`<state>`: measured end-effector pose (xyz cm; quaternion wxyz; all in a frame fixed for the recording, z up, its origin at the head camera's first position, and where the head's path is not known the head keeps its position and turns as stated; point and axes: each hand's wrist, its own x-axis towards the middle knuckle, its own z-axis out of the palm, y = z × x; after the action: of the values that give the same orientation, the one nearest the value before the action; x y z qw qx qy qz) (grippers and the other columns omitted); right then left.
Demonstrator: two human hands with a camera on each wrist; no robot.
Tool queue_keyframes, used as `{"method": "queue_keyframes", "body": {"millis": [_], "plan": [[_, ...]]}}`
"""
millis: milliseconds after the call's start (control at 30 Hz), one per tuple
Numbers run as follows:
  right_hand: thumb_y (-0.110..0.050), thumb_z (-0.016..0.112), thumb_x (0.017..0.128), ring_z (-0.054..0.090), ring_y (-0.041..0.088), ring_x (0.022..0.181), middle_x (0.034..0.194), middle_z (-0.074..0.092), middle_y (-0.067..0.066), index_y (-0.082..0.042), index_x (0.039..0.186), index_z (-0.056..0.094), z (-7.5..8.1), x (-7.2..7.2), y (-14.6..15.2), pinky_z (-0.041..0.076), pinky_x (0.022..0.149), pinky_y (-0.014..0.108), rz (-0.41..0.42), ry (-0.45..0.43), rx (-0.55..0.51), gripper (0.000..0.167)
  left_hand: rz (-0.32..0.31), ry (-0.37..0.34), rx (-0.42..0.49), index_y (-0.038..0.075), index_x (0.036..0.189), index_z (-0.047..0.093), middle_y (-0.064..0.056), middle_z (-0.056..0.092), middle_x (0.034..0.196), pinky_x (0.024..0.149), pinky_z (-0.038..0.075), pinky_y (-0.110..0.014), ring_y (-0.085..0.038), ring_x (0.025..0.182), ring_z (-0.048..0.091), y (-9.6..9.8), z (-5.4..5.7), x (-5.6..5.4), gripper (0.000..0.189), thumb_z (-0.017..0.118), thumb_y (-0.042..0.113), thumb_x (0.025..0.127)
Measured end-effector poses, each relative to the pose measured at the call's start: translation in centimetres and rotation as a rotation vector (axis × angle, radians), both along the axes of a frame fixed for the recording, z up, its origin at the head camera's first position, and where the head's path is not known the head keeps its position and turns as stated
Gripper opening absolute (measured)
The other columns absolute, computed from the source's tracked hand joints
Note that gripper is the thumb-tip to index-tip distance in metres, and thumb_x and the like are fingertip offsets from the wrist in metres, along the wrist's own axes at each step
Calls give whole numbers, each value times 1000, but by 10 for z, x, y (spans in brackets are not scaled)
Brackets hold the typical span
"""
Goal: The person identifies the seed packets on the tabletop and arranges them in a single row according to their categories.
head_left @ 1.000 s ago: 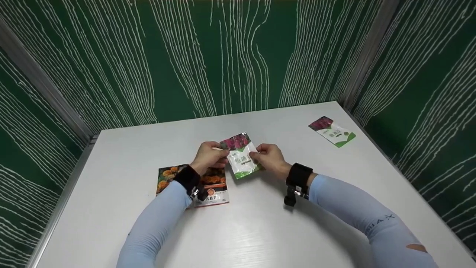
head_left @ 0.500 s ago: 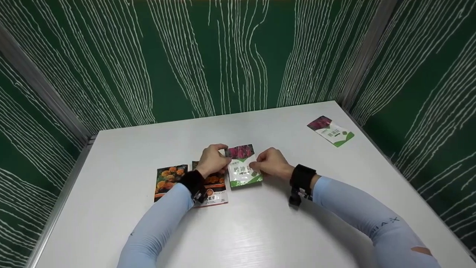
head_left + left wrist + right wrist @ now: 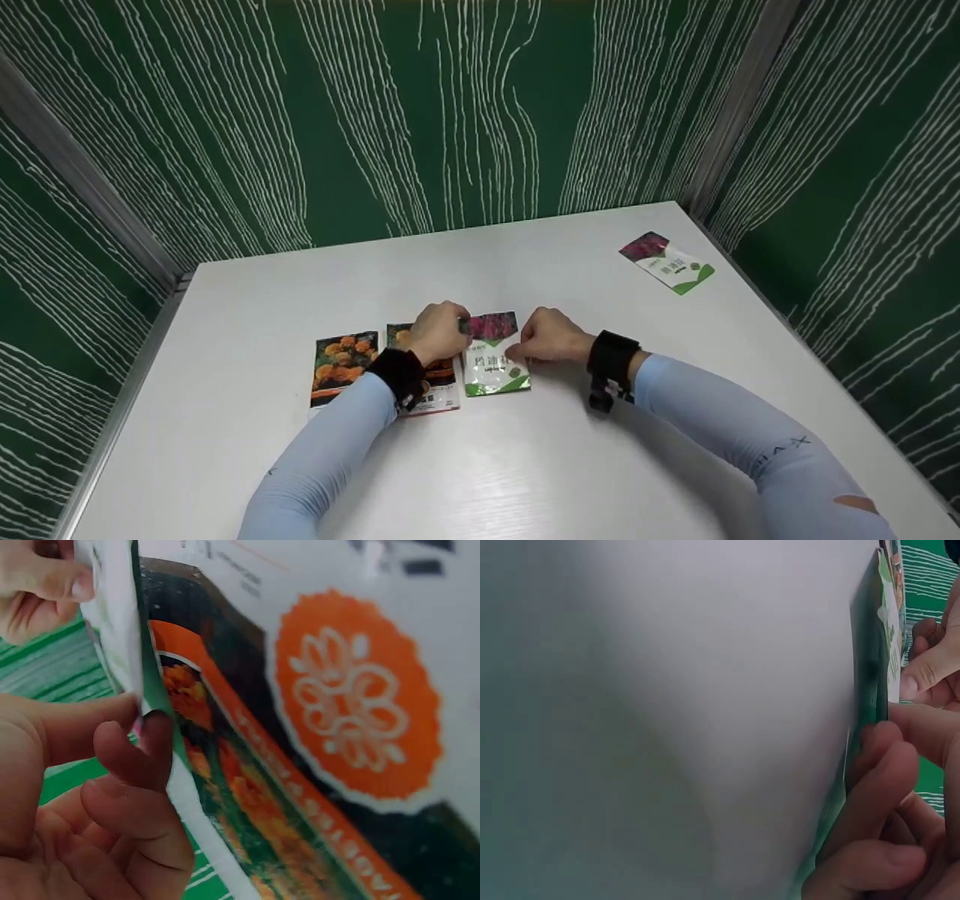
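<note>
A white and green seed packet (image 3: pixel 495 371) with magenta flowers at its top lies near the table's middle, or just above the surface. My left hand (image 3: pixel 439 332) pinches its left edge between thumb and fingers. On the opposite edge, my right hand (image 3: pixel 553 335) pinches with thumb on top. The right wrist view shows the packet (image 3: pixel 891 645) almost edge-on, slightly raised along its near side. Just left of it lies an orange-flower seed packet (image 3: pixel 448 397), partly hidden under my left hand and wrist. Another orange-flower seed packet (image 3: pixel 345 360) lies further left, its lower part behind the sleeve.
A second magenta-flower seed packet (image 3: pixel 669 264) lies slanted at the table's far right. The white table (image 3: pixel 510 472) is bounded behind and at the sides by green panels (image 3: pixel 480 112) with white wavy lines.
Both hands have brought the magenta-flower packet down and toward me. It was tilted in the air and now sits straight beside the orange-flower packets.
</note>
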<state>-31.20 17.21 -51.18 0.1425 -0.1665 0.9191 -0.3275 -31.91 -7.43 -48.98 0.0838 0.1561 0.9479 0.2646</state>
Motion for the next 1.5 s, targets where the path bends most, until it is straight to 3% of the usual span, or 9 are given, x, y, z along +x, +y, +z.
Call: {"method": "queue_keyframes", "body": {"millis": [333,500,667,967,1167,1500], "plan": [[-34,87,90,47,5,42,47,62,-6,-11,56,74,3,3,0,34,46,22,-5,-32,54,43,2,2,-85,2,133,75,-18,76,131,100,61,-49,-35,120,72,6,4,4,44,79,8,89],[-36,87,88,44,4,42,45,57,-9,-13,54,72,2,2,0,32,46,22,-10,-25,62,44,-18,44,-152,3,115,81,-14,80,109,82,62,-46,-29,98,74,10,6,6,28,78,6,88],[-36,87,87,39,4,43,43,50,-12,-16,50,67,1,2,0,30,45,22,-10,-11,69,47,-40,82,-221,6,103,81,-11,79,96,69,55,-40,-23,83,69,13,6,7,14,76,6,90],[-37,87,87,41,3,41,42,52,-11,-17,48,64,0,4,0,31,44,21,-17,-11,55,49,-48,138,-253,8,95,80,-10,78,90,61,48,-36,-20,74,64,15,5,12,10,74,2,90],[-37,86,88,42,3,40,42,52,-10,-19,46,59,1,4,0,30,45,21,-28,-20,37,54,-61,197,-265,9,84,79,-11,78,86,63,52,-38,-22,77,68,17,4,16,11,73,0,88],[-35,81,93,43,4,41,44,56,-10,-14,51,65,5,6,0,31,45,21,-53,-12,-13,49,-66,191,-164,7,95,82,-7,76,81,64,48,-35,-18,70,61,12,1,22,18,66,-2,96]]}}
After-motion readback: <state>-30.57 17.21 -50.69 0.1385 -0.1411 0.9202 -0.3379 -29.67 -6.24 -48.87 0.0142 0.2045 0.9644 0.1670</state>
